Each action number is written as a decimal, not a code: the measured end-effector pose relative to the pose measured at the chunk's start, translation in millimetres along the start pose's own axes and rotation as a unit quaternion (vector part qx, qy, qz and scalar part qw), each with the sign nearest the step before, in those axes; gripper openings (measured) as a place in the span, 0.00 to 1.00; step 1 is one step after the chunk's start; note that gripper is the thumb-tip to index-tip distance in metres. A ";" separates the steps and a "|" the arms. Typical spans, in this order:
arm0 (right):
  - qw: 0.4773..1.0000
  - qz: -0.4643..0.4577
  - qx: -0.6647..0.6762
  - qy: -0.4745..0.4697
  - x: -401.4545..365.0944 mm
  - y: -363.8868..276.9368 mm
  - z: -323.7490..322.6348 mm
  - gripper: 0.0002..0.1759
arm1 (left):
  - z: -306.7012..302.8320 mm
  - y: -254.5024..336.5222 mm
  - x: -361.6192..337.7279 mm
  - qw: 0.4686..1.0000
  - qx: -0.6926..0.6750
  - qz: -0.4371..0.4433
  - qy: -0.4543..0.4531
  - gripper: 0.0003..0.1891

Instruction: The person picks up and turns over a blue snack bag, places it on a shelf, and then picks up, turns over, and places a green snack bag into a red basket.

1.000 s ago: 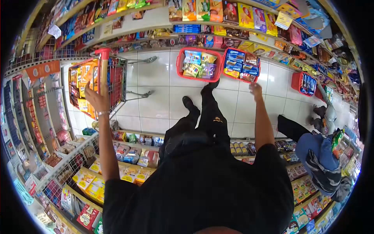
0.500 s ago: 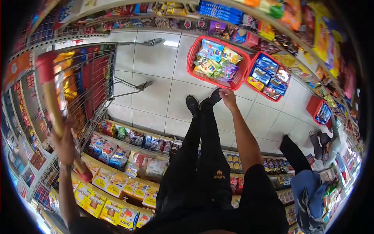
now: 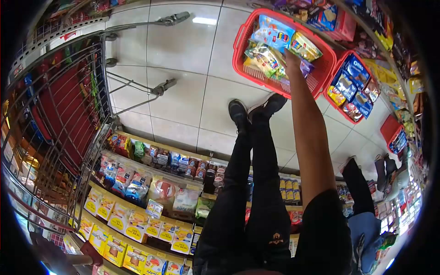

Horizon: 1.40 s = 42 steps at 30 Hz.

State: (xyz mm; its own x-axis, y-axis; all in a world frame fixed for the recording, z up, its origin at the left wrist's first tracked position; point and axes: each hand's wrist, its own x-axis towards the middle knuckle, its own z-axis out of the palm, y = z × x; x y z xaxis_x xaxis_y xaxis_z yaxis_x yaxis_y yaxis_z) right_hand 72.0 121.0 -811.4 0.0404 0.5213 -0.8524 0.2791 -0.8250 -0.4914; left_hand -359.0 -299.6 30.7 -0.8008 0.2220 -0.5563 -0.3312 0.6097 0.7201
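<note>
My right hand (image 3: 292,63) reaches down into a red shopping basket (image 3: 239,42) on the floor, its fingers in among snack bags. At the fingertips lie a light blue snack bag (image 3: 273,34) and a yellow-green one (image 3: 305,47). A green-and-white bag (image 3: 266,59) is left of the hand, and a purple bag (image 3: 306,68) shows partly behind it. How the fingers are set is hidden. Dim at the bottom left edge, my left hand (image 3: 51,253) is closed round the handle (image 3: 81,260) of a metal shopping cart (image 3: 68,98).
A smaller red basket (image 3: 331,97) of blue packs stands against the big one, another red basket (image 3: 389,130) further right. Shelves of boxes (image 3: 135,224) run beneath my legs. More snack shelves line the top and right. At right stands another person (image 3: 362,229).
My right hand has moved from beside the basket into it, among the bags. The view has shifted, bringing the basket higher and the cart handle down to the bottom left corner.
</note>
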 end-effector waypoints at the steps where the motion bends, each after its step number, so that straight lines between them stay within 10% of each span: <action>1: 0.997 0.058 0.054 0.006 -21.7 -22.9 7.9 0.24 | -9.3 0.2 -1.2 0.986 -0.136 -0.056 -0.073 0.13; 7: 0.978 0.079 0.189 -0.042 -56.7 -61.0 3.9 0.19 | 24.5 -5.1 -3.0 0.956 0.252 0.080 0.127 0.06; 12: 0.966 -0.095 0.218 -0.105 -117.1 -56.1 7.9 0.11 | 42.1 -20.5 2.8 0.916 0.365 0.096 0.137 0.08; 22: 0.940 -0.332 -0.001 -0.083 -483.8 -142.3 -15.0 0.12 | 151.0 -7.1 19.7 0.939 0.259 0.227 -0.001 0.20; 29: 0.898 -0.390 0.013 -0.205 -702.6 -231.6 -70.4 0.09 | 166.5 -4.8 -27.7 0.845 0.217 0.447 0.198 0.27; 32: 0.908 -0.356 0.019 -0.221 -789.0 -267.8 -89.6 0.12 | 202.0 -27.8 -88.8 0.852 0.087 0.516 -0.009 0.30; 34: 0.902 -0.341 0.059 -0.257 -793.8 -265.7 -102.0 0.12 | 212.7 -27.0 -139.8 0.910 -0.117 0.209 -0.337 0.24; 42: 0.863 -0.359 0.138 -0.329 -856.9 -281.6 -133.0 0.20 | 203.4 -4.0 -237.1 0.853 -0.202 0.305 -0.373 0.23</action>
State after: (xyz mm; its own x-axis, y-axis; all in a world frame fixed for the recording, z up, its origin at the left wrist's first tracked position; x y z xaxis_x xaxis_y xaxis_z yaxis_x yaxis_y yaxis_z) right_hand 86.4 -64.5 81.2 -0.6258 0.7580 -0.1837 -0.2376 -0.4096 -0.8808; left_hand -66.3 -199.9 75.4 -0.3948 0.9183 -0.0279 -0.2317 -0.0702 0.9703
